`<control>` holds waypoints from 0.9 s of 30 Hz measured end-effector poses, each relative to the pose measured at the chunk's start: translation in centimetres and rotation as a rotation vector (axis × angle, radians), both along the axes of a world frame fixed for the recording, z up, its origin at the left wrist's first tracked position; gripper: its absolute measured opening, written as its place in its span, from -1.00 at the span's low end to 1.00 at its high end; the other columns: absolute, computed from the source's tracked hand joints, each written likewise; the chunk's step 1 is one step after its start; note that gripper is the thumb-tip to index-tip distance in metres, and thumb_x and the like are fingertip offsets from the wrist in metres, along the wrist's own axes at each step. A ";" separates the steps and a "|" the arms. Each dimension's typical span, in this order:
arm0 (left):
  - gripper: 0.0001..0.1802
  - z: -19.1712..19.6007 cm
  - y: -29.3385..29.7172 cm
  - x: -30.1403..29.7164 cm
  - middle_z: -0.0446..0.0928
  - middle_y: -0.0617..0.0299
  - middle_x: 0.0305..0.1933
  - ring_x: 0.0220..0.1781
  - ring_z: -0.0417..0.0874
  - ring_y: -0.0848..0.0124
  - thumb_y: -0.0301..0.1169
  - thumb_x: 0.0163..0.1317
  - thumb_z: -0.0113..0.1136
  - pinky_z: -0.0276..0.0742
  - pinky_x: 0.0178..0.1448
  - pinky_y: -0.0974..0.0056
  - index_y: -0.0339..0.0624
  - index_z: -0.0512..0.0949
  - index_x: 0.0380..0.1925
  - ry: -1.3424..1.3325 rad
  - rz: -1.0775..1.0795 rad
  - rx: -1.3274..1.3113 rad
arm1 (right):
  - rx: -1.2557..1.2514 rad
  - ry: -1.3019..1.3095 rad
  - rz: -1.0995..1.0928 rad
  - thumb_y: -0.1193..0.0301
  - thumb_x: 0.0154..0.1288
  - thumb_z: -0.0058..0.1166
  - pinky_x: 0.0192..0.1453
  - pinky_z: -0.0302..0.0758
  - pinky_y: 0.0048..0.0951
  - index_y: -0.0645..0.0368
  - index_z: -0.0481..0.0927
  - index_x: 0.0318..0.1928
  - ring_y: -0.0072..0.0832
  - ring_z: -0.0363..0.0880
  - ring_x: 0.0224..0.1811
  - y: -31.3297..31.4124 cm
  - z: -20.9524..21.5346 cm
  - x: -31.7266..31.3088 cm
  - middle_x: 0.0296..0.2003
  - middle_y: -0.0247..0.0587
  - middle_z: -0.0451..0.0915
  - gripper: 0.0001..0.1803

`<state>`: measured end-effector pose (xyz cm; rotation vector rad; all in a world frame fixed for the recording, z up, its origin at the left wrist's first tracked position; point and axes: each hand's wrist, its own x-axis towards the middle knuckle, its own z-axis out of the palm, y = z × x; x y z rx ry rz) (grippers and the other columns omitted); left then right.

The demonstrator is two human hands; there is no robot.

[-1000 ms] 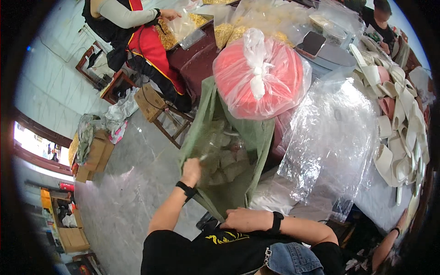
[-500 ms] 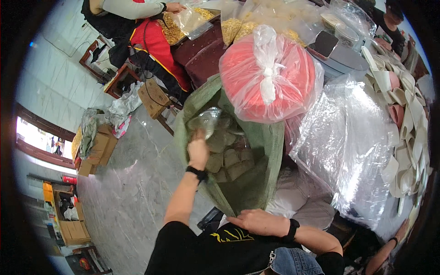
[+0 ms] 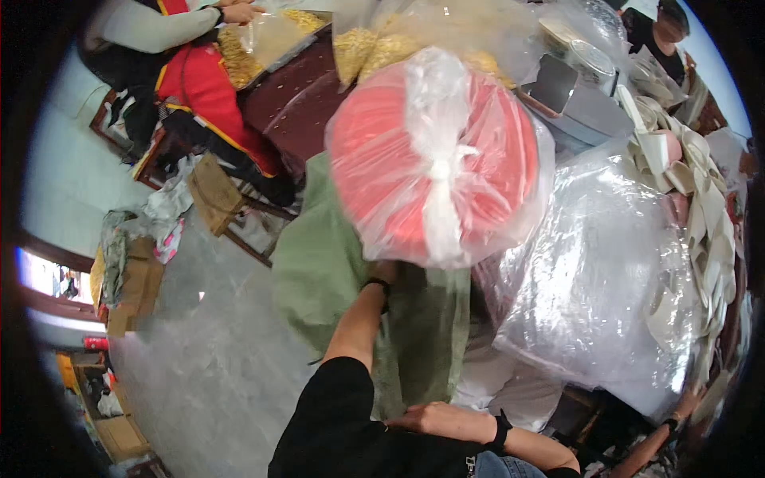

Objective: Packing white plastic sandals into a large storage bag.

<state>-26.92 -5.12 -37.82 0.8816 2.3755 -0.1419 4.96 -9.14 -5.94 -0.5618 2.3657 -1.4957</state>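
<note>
A green woven sack stands open in front of me, its mouth partly covered by a tied clear plastic bag with red contents. My left hand reaches down into the sack beneath that bag's near edge. Its fingers are hidden, so what it touches does not show. Closer to my body, my right hand is closed on the sack's near rim. The sack's contents are out of sight behind the bag and my left arm.
Clear plastic packaging lies to the right, beside many pale curved pieces. Bags of yellow pieces rest on the far table. A co-worker's hand is at far left. A wooden stool stands left of the sack.
My left hand has gone further and deeper into the sack, now under the red bag. The view has shifted, so the bag looks nearer. My right hand keeps the rim.
</note>
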 end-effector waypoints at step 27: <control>-0.45 22.5 -15.2 -0.5 0.59 -0.15 0.23 0.28 0.60 -0.03 -0.07 0.43 0.12 0.49 0.35 -0.01 -0.25 0.57 0.22 -0.190 -0.294 -0.255 | 0.657 0.427 -0.826 0.51 0.28 0.12 0.38 0.36 -0.06 0.11 0.46 0.37 -0.05 0.42 0.34 12.0 13.9 10.4 0.32 -0.10 0.49 -0.39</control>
